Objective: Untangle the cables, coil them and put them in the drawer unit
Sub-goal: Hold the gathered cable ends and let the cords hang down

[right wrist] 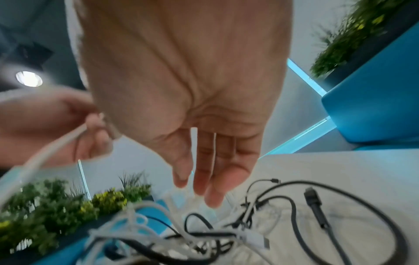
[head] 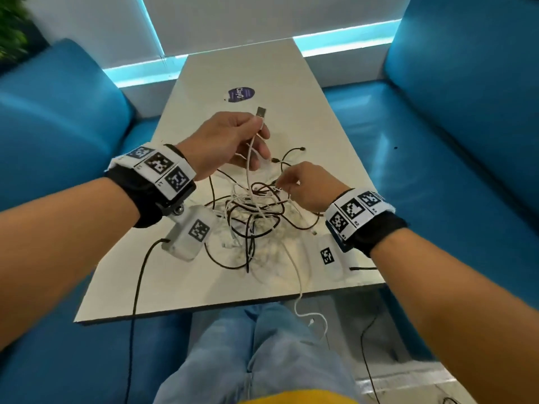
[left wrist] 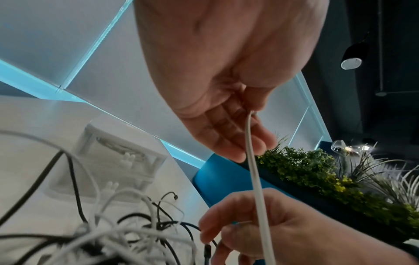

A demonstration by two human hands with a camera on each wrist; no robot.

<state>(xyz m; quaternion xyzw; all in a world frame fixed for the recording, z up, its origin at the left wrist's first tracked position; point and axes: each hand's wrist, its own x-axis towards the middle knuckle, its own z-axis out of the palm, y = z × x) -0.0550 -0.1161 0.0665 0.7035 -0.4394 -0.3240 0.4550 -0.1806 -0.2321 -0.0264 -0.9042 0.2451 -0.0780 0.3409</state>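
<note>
**Untangling barely begun, nothing coiled or stowed**

Loose cable end first: one white lead trails off the near edge of the table and hangs toward the person's lap. Just beyond it the tangle of cables, black and white strands looped through one another, sits between the two wrists, still a single knot as far as the head view shows.

Right hand reaches down into the far right side of that knot, its fingertips pinching at strands; which strand it has is too blurred to tell. Left hand is raised above the pile, thumb and fingers pinching a white USB cable just below its plug, the cord running down into the knot.

Farther off, the left wrist view shows a white drawer unit standing on the table with a drawer pulled open.

By my reading, one cable is only being drawn free; separating the rest, coiling every one and putting them in the drawers all remain.
</note>
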